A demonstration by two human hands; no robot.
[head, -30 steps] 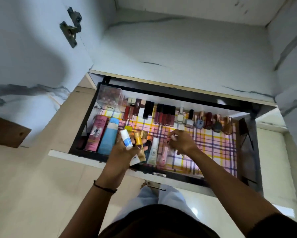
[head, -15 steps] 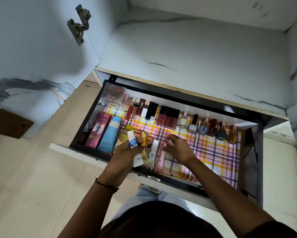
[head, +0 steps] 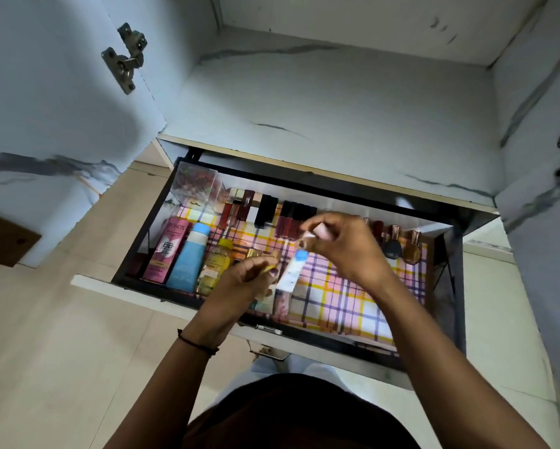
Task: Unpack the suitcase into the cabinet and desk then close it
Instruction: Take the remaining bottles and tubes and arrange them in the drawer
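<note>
**Both hands at work over the open cabinet drawer.**

The right hand [head: 340, 251] pinches a small pale pink tube [head: 317, 229] at its fingertips, above the back of the drawer [head: 304, 180]. The left hand [head: 244, 280], fingers curled, grips a blurred yellow item [head: 268, 268]. A white tube with a blue cap [head: 291, 272] lies just beside its fingers; whether the hand holds it cannot be told. A plaid liner [head: 353, 296] covers the drawer floor. At its left end a pink box [head: 167, 251], a blue bottle [head: 189, 257] and a yellow bottle [head: 215, 264] lie side by side. Lipsticks [head: 262, 210] line the back wall, and nail polish bottles [head: 401, 246] stand at the right. A clear box [head: 194, 183] fills the back left corner, under the marbled cabinet shelf [head: 336, 102].
</note>
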